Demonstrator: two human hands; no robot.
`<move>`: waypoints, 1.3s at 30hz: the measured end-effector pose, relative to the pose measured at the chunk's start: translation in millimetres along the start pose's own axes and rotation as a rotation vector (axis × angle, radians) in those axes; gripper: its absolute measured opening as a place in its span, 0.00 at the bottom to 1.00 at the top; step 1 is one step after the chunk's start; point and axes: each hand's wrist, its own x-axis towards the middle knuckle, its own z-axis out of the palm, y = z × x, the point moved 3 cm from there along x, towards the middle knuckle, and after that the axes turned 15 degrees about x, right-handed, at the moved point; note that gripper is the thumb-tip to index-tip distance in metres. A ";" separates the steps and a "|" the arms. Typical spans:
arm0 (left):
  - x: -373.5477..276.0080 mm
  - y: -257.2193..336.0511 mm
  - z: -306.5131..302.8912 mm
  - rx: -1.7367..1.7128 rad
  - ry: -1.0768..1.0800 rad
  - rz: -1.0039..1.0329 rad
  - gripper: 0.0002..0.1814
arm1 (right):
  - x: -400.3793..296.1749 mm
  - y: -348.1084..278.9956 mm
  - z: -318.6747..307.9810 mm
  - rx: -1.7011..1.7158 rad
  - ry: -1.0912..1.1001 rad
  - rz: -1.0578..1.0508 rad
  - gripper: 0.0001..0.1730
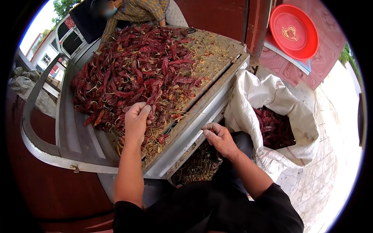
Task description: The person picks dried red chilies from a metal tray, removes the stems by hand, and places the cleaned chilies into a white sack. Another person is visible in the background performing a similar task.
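A heap of dried red chili peppers (131, 67) covers much of a truck bed with its side panel (201, 113) towards me. At the near edge of the heap my left hand (137, 116) holds dried chili peppers (154, 93) between thumb and fingers. My right hand (218, 137) is over the panel's outer side, thumb and forefinger close together near thin stems (189, 115); a small reddish bit shows among its fingers. To its right stands a white woven sack (303, 116), its mouth wide, with dried chilies (274, 128) inside.
Across the heap a person (140, 11) leans over with an arm at the peppers. Loose stems and seeds (215, 49) lie on the bed and on the ground below. A red plastic basin (294, 32) is at the upper right. A curved metal rail (43, 151) rims the left side.
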 end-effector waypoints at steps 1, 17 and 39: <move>-16.0 0.5 10.2 -0.038 -0.034 -0.022 0.07 | 11.1 -11.1 10.9 0.025 -0.021 -0.049 0.21; -114.9 -22.6 58.9 0.809 -0.395 0.402 0.09 | 15.2 -28.8 -7.8 0.262 -0.021 -0.084 0.14; -29.6 -46.2 -19.1 0.419 0.307 0.126 0.10 | 0.1 -32.7 12.1 0.057 -0.049 -0.106 0.07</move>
